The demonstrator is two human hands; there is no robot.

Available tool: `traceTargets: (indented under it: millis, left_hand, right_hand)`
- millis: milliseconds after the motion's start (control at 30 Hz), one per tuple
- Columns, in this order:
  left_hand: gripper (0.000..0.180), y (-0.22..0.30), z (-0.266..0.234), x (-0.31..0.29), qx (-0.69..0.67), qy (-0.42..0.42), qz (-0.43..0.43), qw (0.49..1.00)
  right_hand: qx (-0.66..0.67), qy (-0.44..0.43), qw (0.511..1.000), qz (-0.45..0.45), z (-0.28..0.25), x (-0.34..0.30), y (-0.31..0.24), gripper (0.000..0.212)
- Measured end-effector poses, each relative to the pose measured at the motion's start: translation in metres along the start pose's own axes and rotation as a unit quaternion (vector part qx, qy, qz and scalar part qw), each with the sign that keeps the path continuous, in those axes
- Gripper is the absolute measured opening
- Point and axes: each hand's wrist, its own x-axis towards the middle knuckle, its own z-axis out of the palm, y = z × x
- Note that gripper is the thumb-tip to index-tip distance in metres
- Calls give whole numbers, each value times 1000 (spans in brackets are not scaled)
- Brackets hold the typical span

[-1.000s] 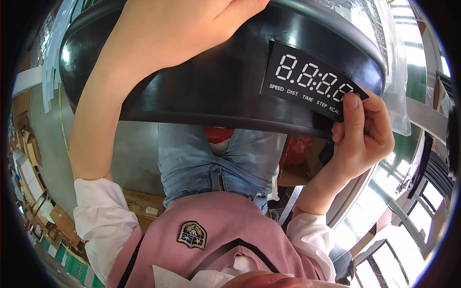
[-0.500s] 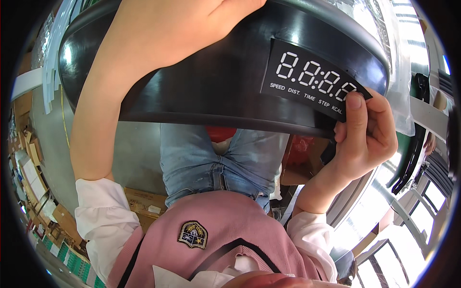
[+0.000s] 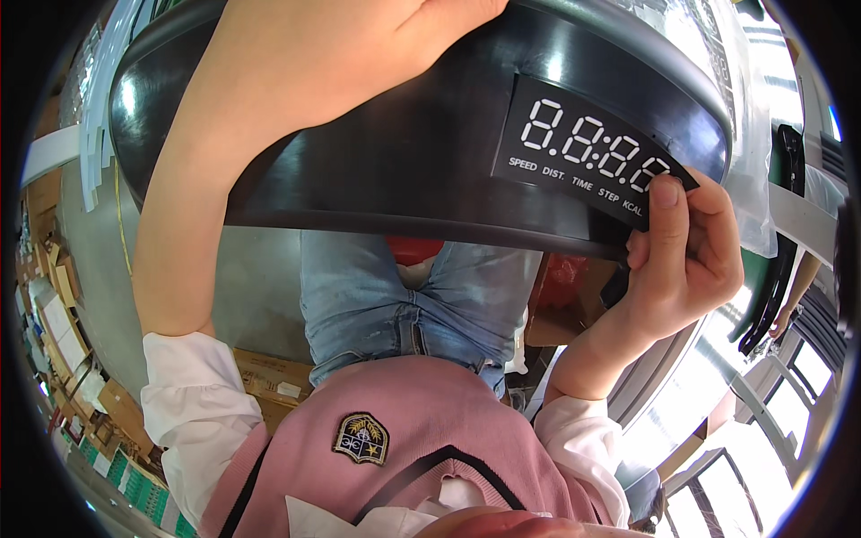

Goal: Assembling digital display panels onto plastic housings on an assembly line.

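Observation:
A long, glossy black curved plastic panel [image 3: 395, 152] lies across the top of the view, just above my lap. Near its right end is a black display sticker [image 3: 574, 175] with white segment digits and a row of small white lettering. My right hand [image 3: 686, 242] pinches the sticker's right corner between thumb and fingers, and that corner stands off the panel. Across the panel's left part reaches my left hand [image 3: 359, 54]; its fingers run past the top of the picture, so their grip is hidden.
Clear plastic wrapping [image 3: 749, 170] lies beyond the panel's right end. A cardboard box [image 3: 273, 381] stands on the floor at lower left, with more boxes [image 3: 126, 417] further left. At far right, another person's hand [image 3: 785, 318] is beside a long black part [image 3: 771, 278].
The panel, the sticker and my right hand have shifted slightly right. My left hand has slid a little right too. The other person's hand at far right has moved down.

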Motion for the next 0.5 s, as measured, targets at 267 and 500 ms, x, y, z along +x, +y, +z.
traceTargets:
  millis: [267,500]
  left_hand:
    - [21,-7,15,1,-97,66,60,991]
    - [23,9,-3,3,5,13,12,1000]
  right_hand:
    - [1,-3,1000,5,-2,-1,-1,8]
    - [-12,5,1000,-3,0,1,2,8]
